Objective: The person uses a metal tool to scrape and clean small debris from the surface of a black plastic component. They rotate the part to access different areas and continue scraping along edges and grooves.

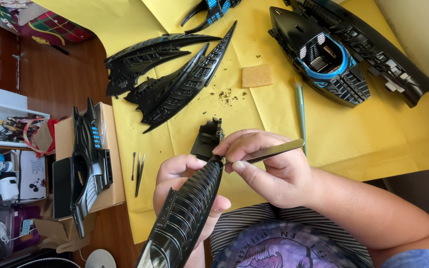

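My left hand (pixel 177 186) cradles a long black ribbed model part (pixel 189 208) that runs from the bottom edge up toward the table. Just above, my right hand (pixel 269 166) pinches metal tweezers (pixel 271 151), their tips touching the upper end of the ribbed part. A small black boxy piece (pixel 207 139) lies on the yellow cloth (pixel 373 134) right behind the fingertips.
Two black wing-shaped pieces (pixel 175 79) lie on the cloth at the upper left. A large black hull with a blue-rimmed cockpit (pixel 333 59) sits at the upper right. A tan sponge (pixel 257 76), a green-handled brush (pixel 300 111), thin tools (pixel 138 171) and a boxed black model (pixel 88 164) are around.
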